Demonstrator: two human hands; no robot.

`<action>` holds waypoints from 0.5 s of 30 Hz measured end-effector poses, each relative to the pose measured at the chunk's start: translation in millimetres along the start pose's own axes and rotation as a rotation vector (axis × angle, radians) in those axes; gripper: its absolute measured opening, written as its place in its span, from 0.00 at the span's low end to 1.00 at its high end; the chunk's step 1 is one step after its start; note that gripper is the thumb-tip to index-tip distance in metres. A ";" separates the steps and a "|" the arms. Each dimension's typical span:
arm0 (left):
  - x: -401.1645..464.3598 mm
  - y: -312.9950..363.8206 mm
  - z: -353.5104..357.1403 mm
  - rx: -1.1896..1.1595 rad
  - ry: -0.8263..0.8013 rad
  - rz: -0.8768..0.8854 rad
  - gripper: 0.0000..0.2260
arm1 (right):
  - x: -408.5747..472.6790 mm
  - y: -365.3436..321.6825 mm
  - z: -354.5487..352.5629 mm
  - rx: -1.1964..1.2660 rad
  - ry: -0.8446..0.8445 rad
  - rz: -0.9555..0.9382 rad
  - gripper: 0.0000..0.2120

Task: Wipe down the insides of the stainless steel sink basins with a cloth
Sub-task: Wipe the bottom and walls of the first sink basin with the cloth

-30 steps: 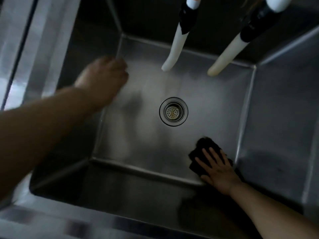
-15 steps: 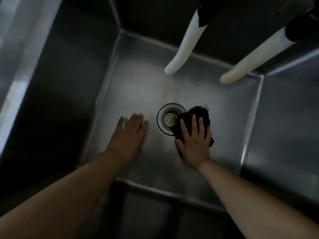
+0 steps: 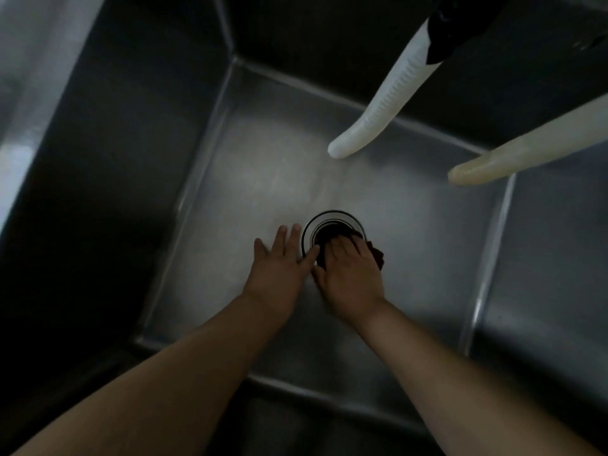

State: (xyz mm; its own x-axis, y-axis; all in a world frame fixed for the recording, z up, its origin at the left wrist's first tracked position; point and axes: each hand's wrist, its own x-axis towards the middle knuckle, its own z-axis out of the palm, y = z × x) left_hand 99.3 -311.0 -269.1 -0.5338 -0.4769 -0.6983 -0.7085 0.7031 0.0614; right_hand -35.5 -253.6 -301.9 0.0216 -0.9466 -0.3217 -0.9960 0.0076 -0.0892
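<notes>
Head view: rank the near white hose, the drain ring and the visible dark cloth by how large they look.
1. Near white hose, though nearness to the camera inflates it.
2. Drain ring.
3. Dark cloth, mostly hidden under the right hand, so its true size is unsure.

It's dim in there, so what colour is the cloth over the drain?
Very dark, near black with a reddish tinge; the cloth shows best in the head view.

Both bare forearms reach in from six o'clock. The left hand (image 3: 279, 268) lies flat, fingers straight toward twelve. The right hand (image 3: 350, 274), just beside at three o'clock, has fingers curled downward.
</notes>
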 end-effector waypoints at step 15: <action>8.3 7.4 -1.4 0.154 -0.060 -0.047 0.46 | 7.7 24.7 -12.3 0.225 -0.105 -0.134 0.17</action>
State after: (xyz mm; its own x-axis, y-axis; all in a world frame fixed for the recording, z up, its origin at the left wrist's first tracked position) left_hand 89.0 -310.5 -273.4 -0.4695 -0.4820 -0.7397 -0.6503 0.7555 -0.0795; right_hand -60.9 -264.7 -295.0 0.1721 -0.9056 -0.3877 -0.9397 -0.0328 -0.3404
